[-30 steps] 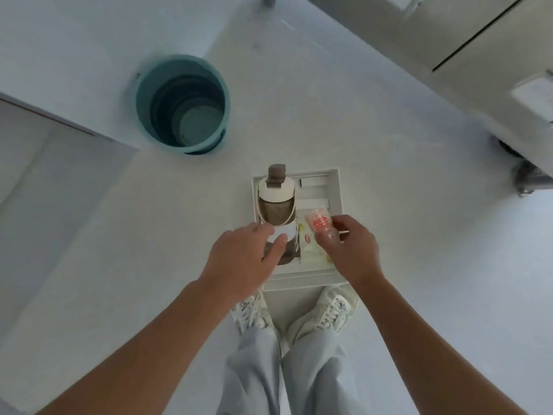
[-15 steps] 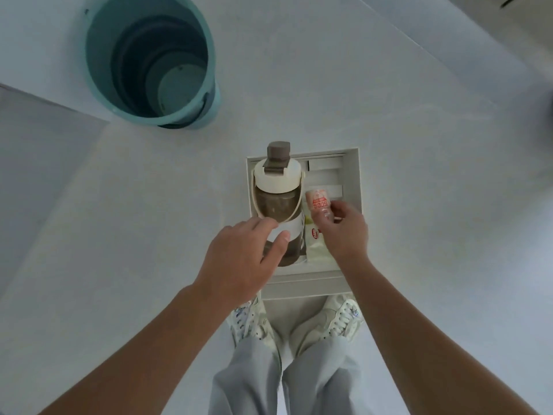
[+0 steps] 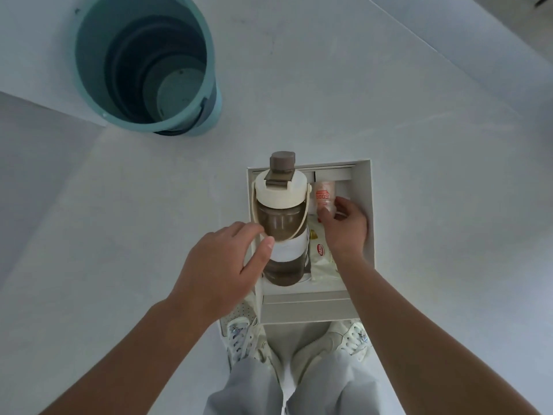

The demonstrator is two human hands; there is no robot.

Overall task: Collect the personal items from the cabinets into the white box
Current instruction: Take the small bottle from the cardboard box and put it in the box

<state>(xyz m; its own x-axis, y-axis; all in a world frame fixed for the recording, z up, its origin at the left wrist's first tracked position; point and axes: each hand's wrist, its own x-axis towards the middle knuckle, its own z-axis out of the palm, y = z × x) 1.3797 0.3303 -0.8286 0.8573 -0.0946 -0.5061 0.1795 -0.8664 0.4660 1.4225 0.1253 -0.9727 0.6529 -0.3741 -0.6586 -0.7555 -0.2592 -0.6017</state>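
Note:
The white box (image 3: 370, 211) lies on the floor in front of my feet. A brown water bottle (image 3: 282, 223) with a cream lid and strap stands in its left side. My left hand (image 3: 223, 263) hovers at the bottle's left, fingers apart, thumb near its white band; I cannot tell whether they touch. My right hand (image 3: 344, 227) pinches a small packet with red print (image 3: 324, 197) low inside the box's right side. Under that hand lies a pale wipes pack (image 3: 322, 262) with a red logo.
A teal bucket (image 3: 143, 64) stands on the floor to the far left, against a white cabinet corner (image 3: 45, 97). My two white sneakers (image 3: 299, 339) stand just behind the box. Another cabinet edge runs across the top right corner.
My right hand has carried the small red-printed packet further down into the box's right side. The camera has tipped forward and come nearer; the left hand stays beside the bottle.

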